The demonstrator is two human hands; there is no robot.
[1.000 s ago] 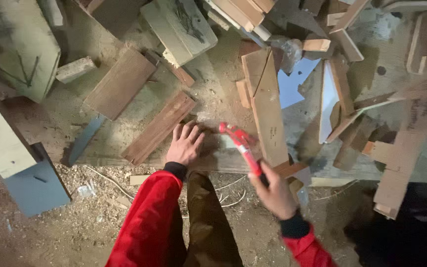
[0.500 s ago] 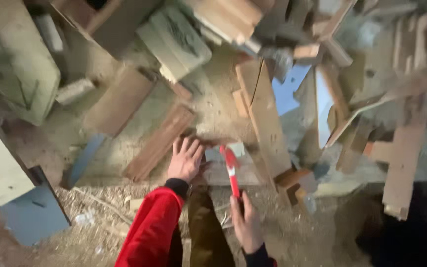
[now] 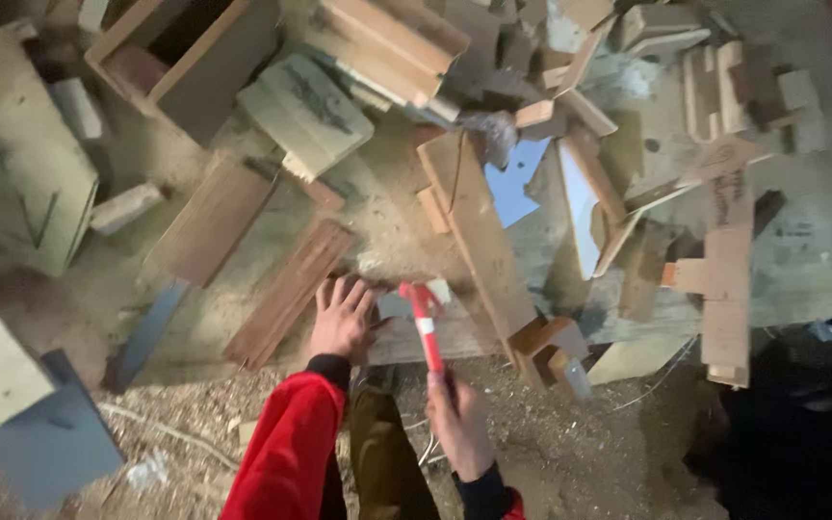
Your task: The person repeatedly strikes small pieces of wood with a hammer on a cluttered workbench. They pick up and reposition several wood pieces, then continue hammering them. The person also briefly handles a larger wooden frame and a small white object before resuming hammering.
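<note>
1. While my left hand (image 3: 342, 318) lies flat, fingers spread, on a grey plank (image 3: 406, 339), it grips nothing
2. My right hand (image 3: 456, 424) is closed round a red-handled tool (image 3: 425, 325), head over that plank
3. A long board (image 3: 479, 236) lies just right

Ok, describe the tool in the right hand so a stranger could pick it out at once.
Start at the long pale plank slanting down the middle of the scrap-wood pile. Just left of its lower end, the right hand grips a slim red-handled tool pointing up toward the left hand. It is the only bright red thing among the brown and grey offcuts.
</note>
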